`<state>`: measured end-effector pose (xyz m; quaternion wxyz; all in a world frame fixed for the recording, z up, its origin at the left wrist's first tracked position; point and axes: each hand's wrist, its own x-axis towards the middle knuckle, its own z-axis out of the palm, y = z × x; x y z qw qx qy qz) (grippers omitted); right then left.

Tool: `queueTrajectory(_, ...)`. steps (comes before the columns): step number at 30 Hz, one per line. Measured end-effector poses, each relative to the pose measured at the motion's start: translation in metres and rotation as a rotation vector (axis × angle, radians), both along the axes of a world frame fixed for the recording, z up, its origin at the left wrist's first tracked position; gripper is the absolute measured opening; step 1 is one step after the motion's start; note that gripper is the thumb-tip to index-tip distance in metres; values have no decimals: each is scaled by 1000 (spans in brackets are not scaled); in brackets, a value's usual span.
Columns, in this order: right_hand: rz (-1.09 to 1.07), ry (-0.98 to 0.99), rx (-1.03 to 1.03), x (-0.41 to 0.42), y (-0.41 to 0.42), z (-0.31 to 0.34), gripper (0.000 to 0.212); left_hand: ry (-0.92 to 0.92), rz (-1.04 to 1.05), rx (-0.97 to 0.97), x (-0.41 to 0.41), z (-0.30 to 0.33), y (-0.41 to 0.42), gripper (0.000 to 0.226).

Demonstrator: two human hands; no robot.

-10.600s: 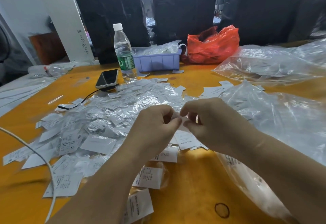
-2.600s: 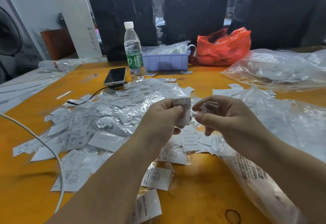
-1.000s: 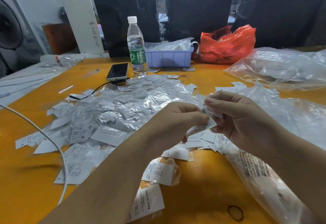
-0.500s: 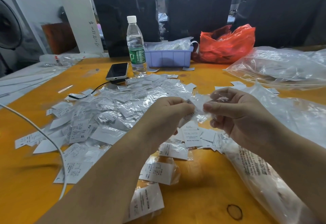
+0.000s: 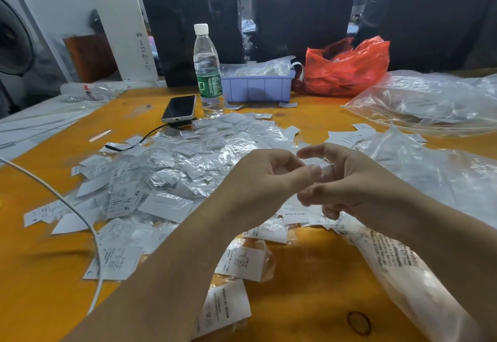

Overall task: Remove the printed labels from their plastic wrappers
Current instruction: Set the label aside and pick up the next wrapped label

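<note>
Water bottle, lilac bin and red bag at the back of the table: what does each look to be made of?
Water bottle: clear thin plastic, glossy, with a white cap and green printed label; you see through it.
Lilac bin: rigid opaque plastic, probably moulded, given the ribbed wall and matte sheen.
Red bag: thin plastic film, crumpled, translucent and shiny at the folds.

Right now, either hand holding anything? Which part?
Left hand and right hand meet over the label pile, fingertips pinched together. Something thin and clear may sit between them, but motion blur hides it: cannot tell.
</note>
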<state>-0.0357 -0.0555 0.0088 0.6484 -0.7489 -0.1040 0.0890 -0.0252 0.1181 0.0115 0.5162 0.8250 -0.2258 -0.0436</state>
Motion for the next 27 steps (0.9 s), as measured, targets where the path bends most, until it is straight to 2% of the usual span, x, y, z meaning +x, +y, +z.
queueTrajectory(2,9,0,-20,-1,0,1,73,-4,-19,11,-1,1,0,22)
queueTrajectory(5,19,-8,8,0,0,-1,70,-60,27,23,0,2,0,13)
queueTrajectory(9,-86,-47,101,2,-3,-1,58,-48,100,-37,2,2,2,14)
queueTrajectory(14,-241,-97,161,6,-7,-2,15,8,111,-10,4,-1,2,14)
queueTrajectory(16,-230,-90,137,6,-7,-3,8,16,105,-14,3,0,1,21)
queueTrajectory(18,-182,-77,108,6,-6,-2,7,4,113,-50,4,1,3,28)
queueTrajectory(24,-145,-67,140,5,-4,-2,6,27,113,-71,6,0,2,12)
queueTrajectory(27,-144,-14,221,7,-4,-3,25,44,185,-247,7,1,4,12)
